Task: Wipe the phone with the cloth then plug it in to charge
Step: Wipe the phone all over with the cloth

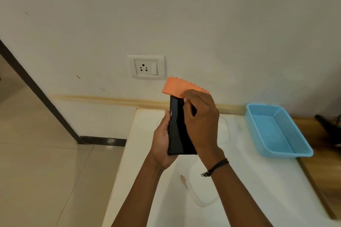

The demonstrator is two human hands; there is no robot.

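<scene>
A black phone [178,131] stands upright above the white table [249,180], held by its left edge and bottom in my left hand [161,145]. My right hand [201,121] presses an orange cloth [181,87] against the phone's top end, and the cloth's zigzag edge sticks out above my fingers. A white charging cable [191,191] lies on the table below my hands, its plug tip [183,177] pointing away from me. A white wall socket [146,67] with a switch sits on the wall above and left of the phone.
A light blue perforated plastic basket [276,131] stands on the table to the right. Beyond it lie a wooden surface [313,171] and a dark object [328,125]. The table's left edge drops to a tiled floor [46,171].
</scene>
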